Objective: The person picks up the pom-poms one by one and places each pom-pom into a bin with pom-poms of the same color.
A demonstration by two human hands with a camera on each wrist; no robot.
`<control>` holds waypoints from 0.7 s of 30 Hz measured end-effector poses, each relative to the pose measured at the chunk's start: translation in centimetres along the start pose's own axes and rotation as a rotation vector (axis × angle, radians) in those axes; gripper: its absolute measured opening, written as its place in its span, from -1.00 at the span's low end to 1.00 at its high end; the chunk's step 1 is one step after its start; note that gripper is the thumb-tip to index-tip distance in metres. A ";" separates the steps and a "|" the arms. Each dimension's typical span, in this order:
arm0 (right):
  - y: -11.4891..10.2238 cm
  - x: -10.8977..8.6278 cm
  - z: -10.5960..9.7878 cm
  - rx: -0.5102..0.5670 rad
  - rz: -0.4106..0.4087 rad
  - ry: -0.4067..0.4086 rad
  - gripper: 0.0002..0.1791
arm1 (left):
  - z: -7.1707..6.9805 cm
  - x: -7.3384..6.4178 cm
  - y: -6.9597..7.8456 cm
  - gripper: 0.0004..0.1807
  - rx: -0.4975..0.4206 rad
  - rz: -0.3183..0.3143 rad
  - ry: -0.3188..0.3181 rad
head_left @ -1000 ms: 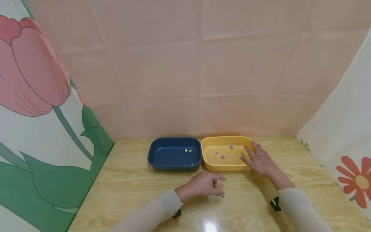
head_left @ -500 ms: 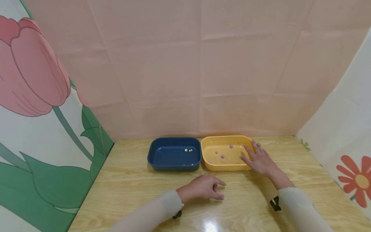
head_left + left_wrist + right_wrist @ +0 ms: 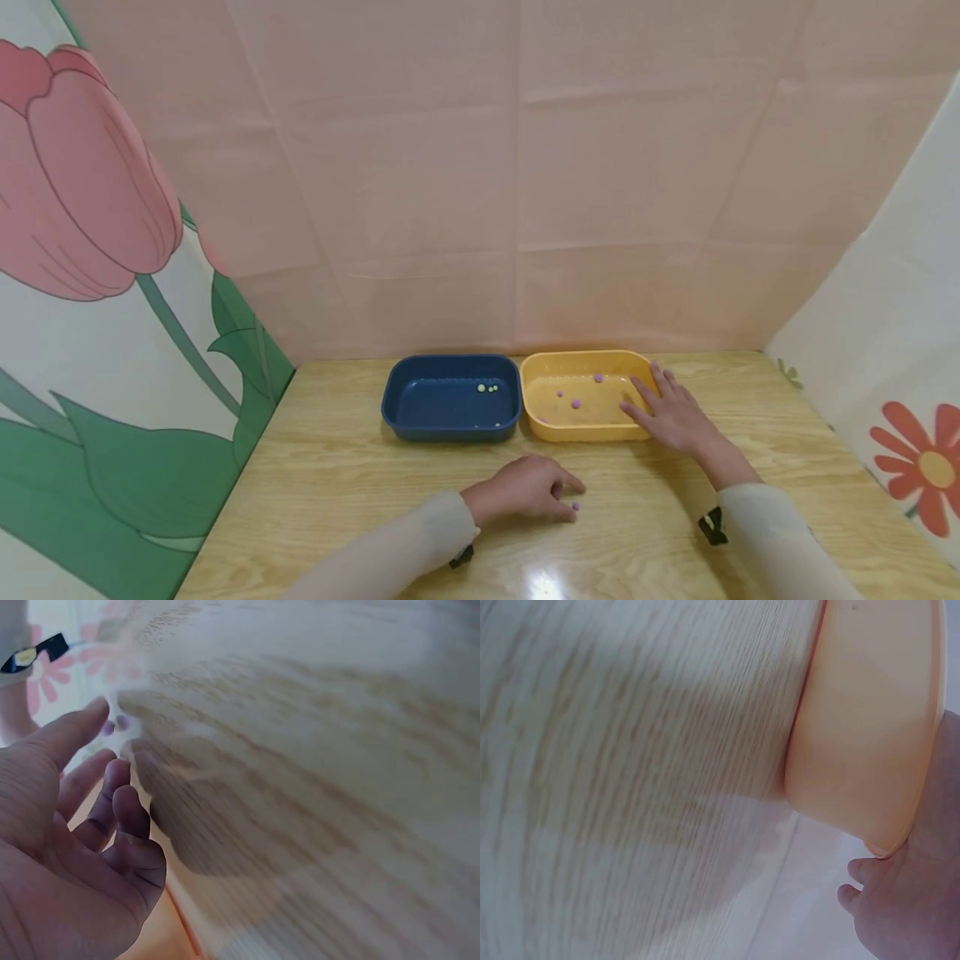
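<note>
A small purple ball [image 3: 576, 506] lies on the wooden table. My left hand [image 3: 528, 487] hovers at its left, thumb and index finger spread on either side of it, the other fingers bent. In the left wrist view, the purple ball [image 3: 109, 728] shows past the thumb tip, and the hand [image 3: 82, 832] has no object in its grasp. My right hand [image 3: 675, 417] rests on the right rim of the yellow tray [image 3: 585, 434], fingers spread and reaching over the inside. Several purple balls [image 3: 577, 404] lie in that tray.
Left of the yellow tray and close against it stands a dark blue tray [image 3: 450, 435] with several pale yellow-green balls [image 3: 482, 388]. A pink cloth backdrop [image 3: 420, 208] rises behind the table [image 3: 322, 467]. Printed panels flank both sides.
My left hand has shifted slightly toward the table's front edge, and the purple ball now shows between thumb and index finger. The right hand and both trays have stayed put.
</note>
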State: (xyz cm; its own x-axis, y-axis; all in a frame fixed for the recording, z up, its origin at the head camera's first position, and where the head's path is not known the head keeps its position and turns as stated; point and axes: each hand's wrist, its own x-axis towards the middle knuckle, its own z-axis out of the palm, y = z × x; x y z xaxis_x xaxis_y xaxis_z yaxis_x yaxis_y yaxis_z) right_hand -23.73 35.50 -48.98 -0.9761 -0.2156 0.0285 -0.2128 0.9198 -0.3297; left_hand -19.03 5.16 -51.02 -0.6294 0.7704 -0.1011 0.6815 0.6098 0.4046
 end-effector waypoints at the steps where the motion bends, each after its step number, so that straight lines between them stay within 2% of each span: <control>1: 0.0 0.0 0.0 -0.001 0.000 0.000 -0.09 | 0.1 0.0 0.0 -0.54 0.003 0.001 -0.001; 9: 0.1 0.1 0.0 -0.013 -0.001 0.002 -0.08 | 0.0 0.1 0.0 -0.62 0.001 0.011 0.016; 16: 0.1 0.1 0.0 -0.008 -0.005 -0.001 -0.08 | 0.3 0.2 0.2 -0.86 -0.046 -0.018 0.043; 21: 0.0 0.1 -0.1 -0.012 -0.008 0.002 -0.09 | 0.1 0.2 0.6 -0.90 -0.045 -0.025 0.048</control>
State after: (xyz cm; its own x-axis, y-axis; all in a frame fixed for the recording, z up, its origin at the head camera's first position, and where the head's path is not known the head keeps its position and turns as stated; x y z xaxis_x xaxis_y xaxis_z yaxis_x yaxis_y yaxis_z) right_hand -23.84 35.51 -48.92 -0.9744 -0.2224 0.0334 -0.2213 0.9218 -0.3183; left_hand -18.70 5.68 -50.89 -0.6641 0.7446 -0.0681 0.6484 0.6189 0.4433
